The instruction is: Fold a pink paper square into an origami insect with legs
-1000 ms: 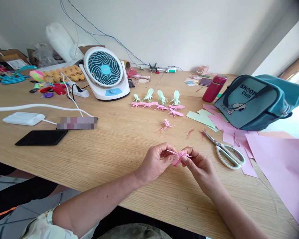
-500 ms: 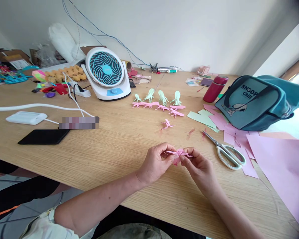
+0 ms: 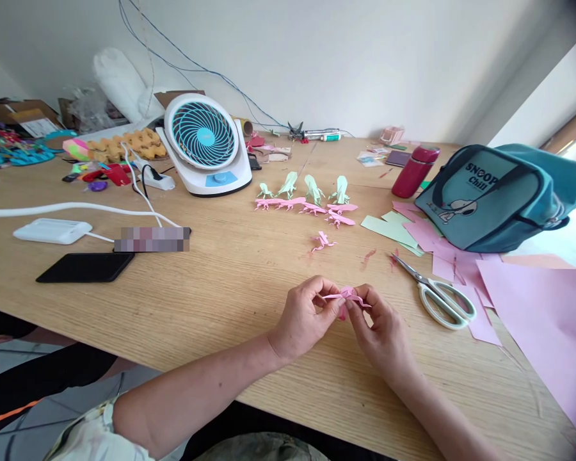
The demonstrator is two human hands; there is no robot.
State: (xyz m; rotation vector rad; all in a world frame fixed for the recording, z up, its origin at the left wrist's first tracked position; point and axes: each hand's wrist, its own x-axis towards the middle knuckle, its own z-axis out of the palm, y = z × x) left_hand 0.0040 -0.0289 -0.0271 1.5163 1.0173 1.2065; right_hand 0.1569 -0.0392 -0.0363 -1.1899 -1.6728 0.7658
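Between my hands is a pink origami figure [image 3: 347,294] with thin pointed limbs, held just above the table near its front edge. My left hand [image 3: 304,317] pinches its left side between thumb and fingers. On the other side my right hand [image 3: 380,330] grips it the same way, thumbs close together. The fingers hide part of the folds. Beyond the hands stands a small pink origami figure [image 3: 322,241] with bent legs. Farther back are a row of pink folded insects [image 3: 312,208] and a row of pale green ones [image 3: 313,189].
White-handled scissors [image 3: 444,302] lie right of my hands, by pink paper sheets [image 3: 537,320] and green strips [image 3: 388,230]. Behind them are a red bottle [image 3: 415,171] and a teal bag [image 3: 489,192]. A fan [image 3: 204,141], cables and a black phone [image 3: 85,267] occupy the left.
The pink figure tilts slightly in my fingers and its lower part is more hidden now. Both hands keep their pinch and stay nearly in place; the view shifts a little.
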